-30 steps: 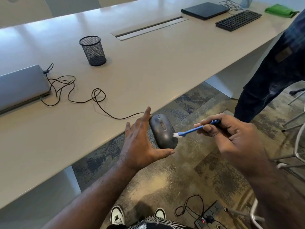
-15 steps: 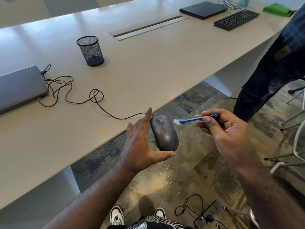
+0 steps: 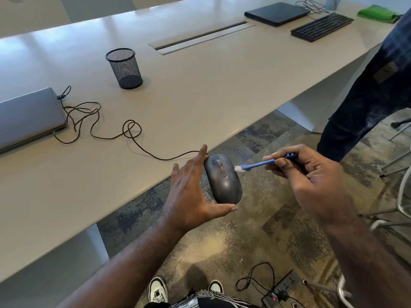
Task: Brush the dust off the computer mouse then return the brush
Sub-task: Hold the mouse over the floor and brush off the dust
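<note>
Mouse [image 3: 223,178]: held in the air just off the near edge of the bench [image 3: 200,90], above the floor, not resting on anything.
Mouse long axis: runs from the wheel end, far and slightly left, to the rounded tail end, near and slightly right; top face turned up toward the camera.
Left hand [image 3: 191,196]: cradles the mouse from its left side, thumb under the near end, fingers [image 3: 201,155] stretched up along the far left edge, so a loose grasp on the mouse.
Right hand [image 3: 311,174]: to the right of the mouse, fingers curled and clenched round the handle of the brush [image 3: 264,163].
Brush long axis: roughly crosswise to the mouse, blue handle on the right, white bristles on the left.
Bristles to mouse: tip meets the upper right flank, level with the wheel; touching or just beside, hard to tell apart.
Nearer hand for the sweep: right, working leftward across the top.
Likely step: brushing in progress; grey smudges show on the shell.
Return spot: probably the mesh cup [image 3: 124,68], upright, well apart, far left on the bench.
Cord [image 3: 97,121]: trails from the mouse across the bench toward a closed laptop [image 3: 26,116].
</note>
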Available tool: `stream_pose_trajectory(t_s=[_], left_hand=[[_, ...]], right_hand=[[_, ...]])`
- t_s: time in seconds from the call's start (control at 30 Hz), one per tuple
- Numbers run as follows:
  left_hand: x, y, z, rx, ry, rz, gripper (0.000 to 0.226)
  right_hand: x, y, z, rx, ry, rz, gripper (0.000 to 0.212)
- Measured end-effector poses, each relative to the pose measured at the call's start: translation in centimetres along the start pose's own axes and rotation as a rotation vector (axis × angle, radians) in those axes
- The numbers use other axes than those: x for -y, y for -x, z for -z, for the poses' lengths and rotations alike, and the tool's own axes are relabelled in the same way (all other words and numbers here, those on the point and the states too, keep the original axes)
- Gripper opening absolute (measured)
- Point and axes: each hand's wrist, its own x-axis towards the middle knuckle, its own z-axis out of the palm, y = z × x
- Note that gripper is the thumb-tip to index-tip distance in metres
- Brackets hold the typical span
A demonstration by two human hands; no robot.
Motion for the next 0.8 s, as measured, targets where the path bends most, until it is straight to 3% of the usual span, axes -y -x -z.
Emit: stream_pose_trajectory(t_s=[0.3,0.6,0.8], left_hand=[[0.3,-0.1,0.2,-0.013,-0.021,-0.001,0.138],[-0.4,0.0,-0.5,0.040,-0.038,-0.047,0.137],[-0.4,0.2,-0.2,0.043,-0.046,-0.055,0.138]], right_hand=[[0.2,0.2,0.0,0.143,0.127,0.078,0.010],[-0.1,-1.1,-1.1,-0.027,0.092,0.077,0.018],[-0.2,-1.3,-2.4,0.078,0.231,0.160,0.026]])
